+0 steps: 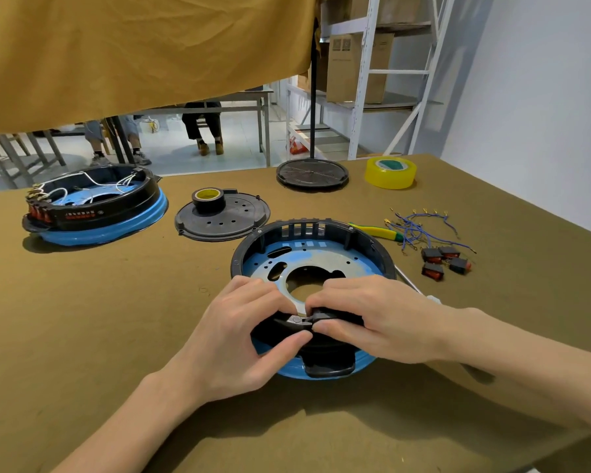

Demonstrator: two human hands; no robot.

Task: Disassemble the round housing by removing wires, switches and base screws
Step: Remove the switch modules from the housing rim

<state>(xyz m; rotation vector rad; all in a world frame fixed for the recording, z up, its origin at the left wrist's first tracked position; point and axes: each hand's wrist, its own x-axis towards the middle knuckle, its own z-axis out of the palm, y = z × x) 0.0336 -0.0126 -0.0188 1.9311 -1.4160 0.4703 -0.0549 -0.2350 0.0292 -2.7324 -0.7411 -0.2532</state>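
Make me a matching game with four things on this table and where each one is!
Things:
1. black tape roll
2. yellow tape roll
3. red switches
4. wired housing

Places:
A. far left of the table
B. on the black round cover
C. right, below the blue wires
D. far right, near the wall

Pairs: 1-B, 2-D, 3-C, 4-A

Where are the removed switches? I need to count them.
In the head view, the switches lie in a cluster on the table's right side, right of the round housing, just below the loose blue wires.
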